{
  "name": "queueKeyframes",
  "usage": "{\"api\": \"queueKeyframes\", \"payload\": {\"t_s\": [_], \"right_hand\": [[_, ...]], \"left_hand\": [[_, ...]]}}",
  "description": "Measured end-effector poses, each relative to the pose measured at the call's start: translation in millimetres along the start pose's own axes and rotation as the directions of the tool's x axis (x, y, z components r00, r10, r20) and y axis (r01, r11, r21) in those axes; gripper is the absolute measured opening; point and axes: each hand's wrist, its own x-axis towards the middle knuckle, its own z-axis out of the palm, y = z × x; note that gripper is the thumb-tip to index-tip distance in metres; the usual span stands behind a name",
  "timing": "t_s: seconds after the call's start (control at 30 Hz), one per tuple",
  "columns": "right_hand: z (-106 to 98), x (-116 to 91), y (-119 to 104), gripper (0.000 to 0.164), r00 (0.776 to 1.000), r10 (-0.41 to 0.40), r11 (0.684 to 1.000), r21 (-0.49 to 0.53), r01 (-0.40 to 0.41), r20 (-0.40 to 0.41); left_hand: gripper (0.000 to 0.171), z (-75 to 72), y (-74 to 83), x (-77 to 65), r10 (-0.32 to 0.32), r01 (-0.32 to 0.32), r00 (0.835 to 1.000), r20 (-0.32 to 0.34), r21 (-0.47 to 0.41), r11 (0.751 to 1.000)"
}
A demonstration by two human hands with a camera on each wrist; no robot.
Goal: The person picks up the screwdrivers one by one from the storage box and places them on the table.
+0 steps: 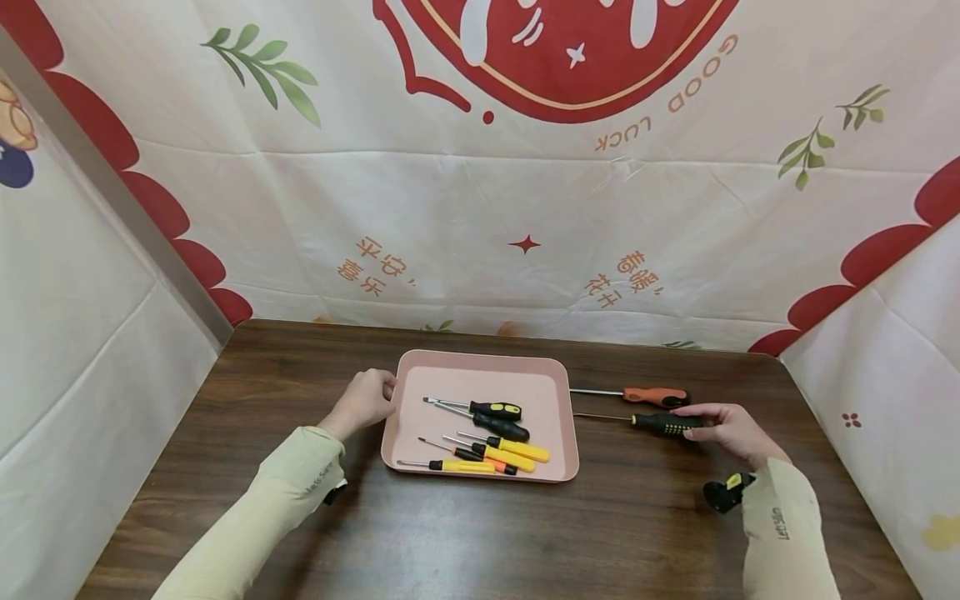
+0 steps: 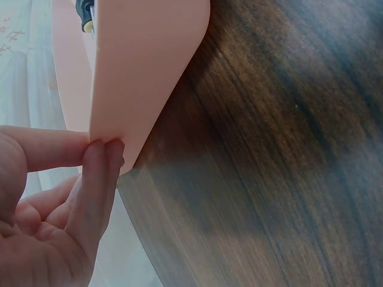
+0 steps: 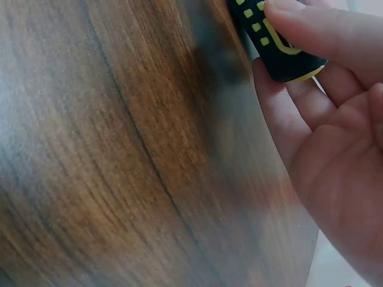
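In the head view, a pink tray (image 1: 408, 417) stands on the table with several screwdrivers in it, some yellow-handled, some black. My left hand (image 1: 363, 403) pinches its left rim between thumb and fingers, plain in the left wrist view too, where the tray wall (image 2: 137, 72) rises above the fingertips. To the right of the tray lies a screwdriver (image 1: 660, 423) with a black handle dotted yellow, its shaft pointing at the tray. My right hand (image 1: 731, 429) grips the butt of that handle (image 3: 281, 57). Just behind it lies an orange-and-black screwdriver (image 1: 651, 397).
Dark wooden table (image 1: 480, 542) surrounds the tray. A printed cloth (image 1: 480, 208) hangs along the back, and pale cloth walls flank both sides. Beside the right sleeve shows a black object (image 1: 723, 495) with a yellow patch, its kind unclear.
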Motion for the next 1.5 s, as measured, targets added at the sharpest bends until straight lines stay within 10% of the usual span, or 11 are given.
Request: {"api": "queueKeyframes", "payload": {"t_s": [1.5], "right_hand": [[8.5, 8.3, 6.0, 0.044, 0.998, 0.013, 0.997, -0.078, -0.019, -0.068]], "left_hand": [[0.031, 1.9, -2.0, 1.2, -0.007, 0.007, 1.000, -0.006, -0.019, 1.000]]}}
